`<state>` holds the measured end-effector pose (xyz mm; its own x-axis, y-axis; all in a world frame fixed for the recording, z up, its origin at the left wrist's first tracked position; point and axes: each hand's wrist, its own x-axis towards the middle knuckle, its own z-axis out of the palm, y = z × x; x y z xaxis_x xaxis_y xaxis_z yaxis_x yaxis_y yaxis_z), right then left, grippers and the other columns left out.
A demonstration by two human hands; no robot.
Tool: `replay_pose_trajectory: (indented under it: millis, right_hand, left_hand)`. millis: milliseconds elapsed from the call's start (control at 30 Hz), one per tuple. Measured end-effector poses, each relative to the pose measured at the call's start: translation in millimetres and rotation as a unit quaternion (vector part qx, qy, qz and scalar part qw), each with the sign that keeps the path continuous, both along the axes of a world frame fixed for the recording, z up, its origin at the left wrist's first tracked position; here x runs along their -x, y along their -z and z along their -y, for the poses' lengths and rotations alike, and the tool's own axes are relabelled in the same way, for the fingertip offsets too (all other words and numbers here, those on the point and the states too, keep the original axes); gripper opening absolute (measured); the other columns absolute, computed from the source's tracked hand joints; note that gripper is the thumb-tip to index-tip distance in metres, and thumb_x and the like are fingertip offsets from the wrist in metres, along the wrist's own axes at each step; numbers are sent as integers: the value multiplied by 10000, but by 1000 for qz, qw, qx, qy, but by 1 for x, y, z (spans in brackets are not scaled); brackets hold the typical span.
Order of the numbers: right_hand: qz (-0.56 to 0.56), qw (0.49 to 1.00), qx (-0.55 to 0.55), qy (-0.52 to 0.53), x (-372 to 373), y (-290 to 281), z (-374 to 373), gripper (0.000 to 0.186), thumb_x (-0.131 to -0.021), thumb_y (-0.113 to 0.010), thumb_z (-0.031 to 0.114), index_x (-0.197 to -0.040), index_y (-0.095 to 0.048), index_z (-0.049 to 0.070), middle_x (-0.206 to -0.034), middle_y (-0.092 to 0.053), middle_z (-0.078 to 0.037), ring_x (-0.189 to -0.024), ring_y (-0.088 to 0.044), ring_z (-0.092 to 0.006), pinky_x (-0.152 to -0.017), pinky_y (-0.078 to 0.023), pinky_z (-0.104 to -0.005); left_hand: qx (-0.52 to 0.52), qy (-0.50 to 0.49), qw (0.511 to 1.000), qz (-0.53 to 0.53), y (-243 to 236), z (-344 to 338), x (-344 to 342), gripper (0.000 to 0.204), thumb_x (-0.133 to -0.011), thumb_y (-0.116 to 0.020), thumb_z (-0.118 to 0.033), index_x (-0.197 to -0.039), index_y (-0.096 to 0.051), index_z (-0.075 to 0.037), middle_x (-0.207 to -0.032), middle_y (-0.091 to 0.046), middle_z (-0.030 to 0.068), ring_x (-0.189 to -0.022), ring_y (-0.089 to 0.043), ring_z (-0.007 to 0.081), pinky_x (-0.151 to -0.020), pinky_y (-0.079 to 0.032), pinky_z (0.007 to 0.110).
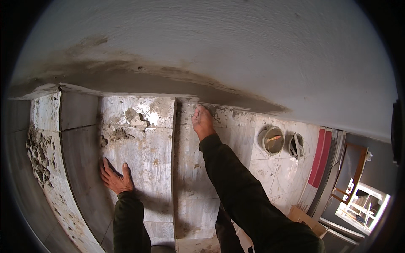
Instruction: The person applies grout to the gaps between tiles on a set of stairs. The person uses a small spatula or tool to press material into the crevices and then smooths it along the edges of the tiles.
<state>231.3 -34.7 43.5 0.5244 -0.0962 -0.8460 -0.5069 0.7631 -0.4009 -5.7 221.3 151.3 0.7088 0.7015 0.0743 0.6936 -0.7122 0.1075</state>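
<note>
Wood-look tiled stair tread [157,177], mortar clumps [118,134] at far end; leftmost tread [49,110], mortar rubble [39,158]. Pale tiled floor [263,169], bucket [265,146], smaller bucket [292,147] beside.

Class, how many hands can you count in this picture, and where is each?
2: the left hand, spread on a step; the right hand, near the wall, at the next step rightward. No others show.
</note>
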Motion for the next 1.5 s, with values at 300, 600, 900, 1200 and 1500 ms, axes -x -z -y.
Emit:
replay_pose_trajectory:
  millis: [300,600,900,1200,1500]
  right_hand:
    - [-8,1000,2,6,-1,7,1,106,-888,-620,192,-971,-626,128,-825,-502,14,-658,-438,-103,-598,-394,-248]
    - [-18,999,-8,36,0,0,-5,84,-895,-604,189,-951,-609,127,-796,-494,19,-651,-434,-99,-587,-391,-249]
    - [-4,999,-5,37,0,2,-6,76,-890,-610,175,-948,-608,125,-781,-500,24,-644,-444,-94,-578,-389,-233]
    - [-5,999,-3,36,0,-2,-9,101,-910,-589,182,-983,-609,115,-813,-500,9,-659,-444,-108,-584,-388,-243]
    - [-10,999,-16,45,-2,-9,-6,115,-918,-583,192,-993,-609,108,-813,-511,8,-658,-448,-99,-572,-393,-228]
  left_hand:
    - [-9,3,1000,-8,3,0,0,804,-814,-520,-643,-1441,-338,-173,-1451,-356,150,-1323,-312,370,-1087,-191,539]
    - [1,-6,1000,-17,1,0,0,795,-825,-520,-633,-1446,-326,-176,-1451,-346,166,-1323,-310,379,-1081,-196,547]
    - [-1,-13,1000,-15,4,-2,2,809,-815,-505,-671,-1448,-323,-201,-1456,-345,151,-1322,-312,377,-1085,-192,551]
    - [6,-21,1000,-17,7,-3,5,817,-812,-503,-679,-1449,-320,-203,-1455,-347,148,-1317,-318,378,-1084,-196,554]
    - [-1,-18,1000,-19,5,-2,2,813,-815,-493,-681,-1447,-325,-196,-1454,-349,145,-1320,-319,373,-1074,-207,555]
